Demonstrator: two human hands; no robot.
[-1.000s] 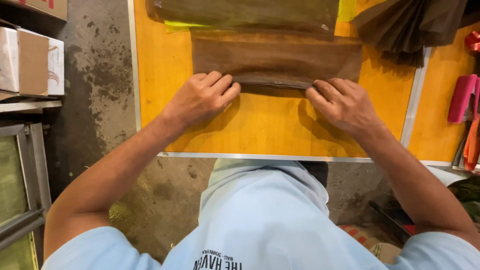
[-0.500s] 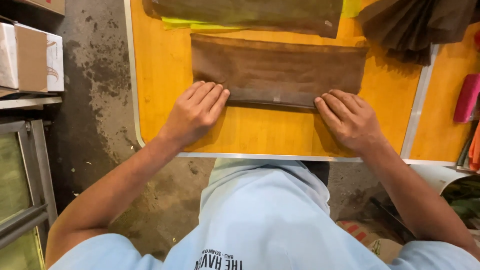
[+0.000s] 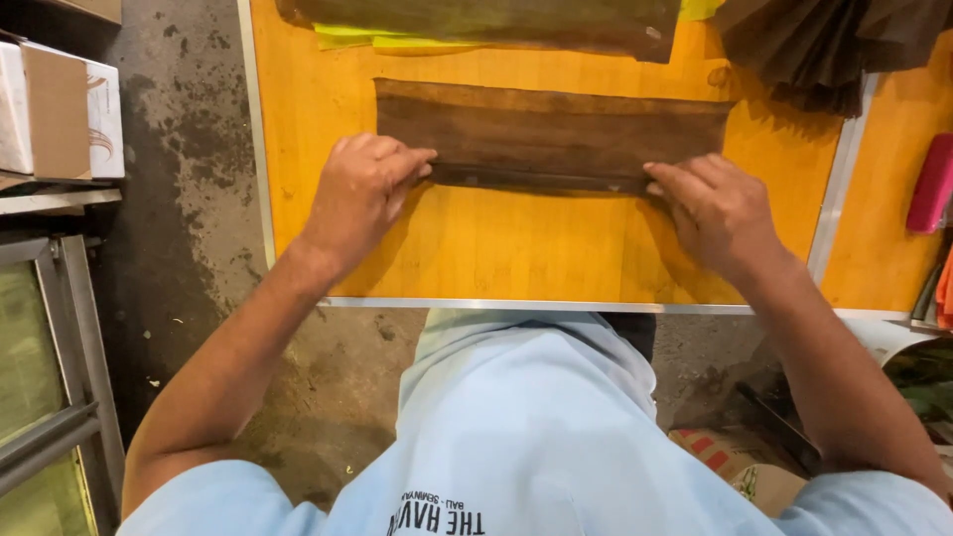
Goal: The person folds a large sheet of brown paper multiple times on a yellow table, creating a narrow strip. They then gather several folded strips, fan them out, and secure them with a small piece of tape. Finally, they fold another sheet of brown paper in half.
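A: Head view: my left hand (image 3: 362, 189) and right hand (image 3: 717, 206) pinch the near edge of the folded brown sheet (image 3: 551, 134) on the orange table (image 3: 496, 248).

B: Since earlier, the strip looks narrower, probably folded again; fingers curled closed.

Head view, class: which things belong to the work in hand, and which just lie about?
In hand:
left hand
right hand
folded brown sheet
orange table

Lying about:
fanned brown stack
yellow-green sheet
pink tool
cardboard boxes
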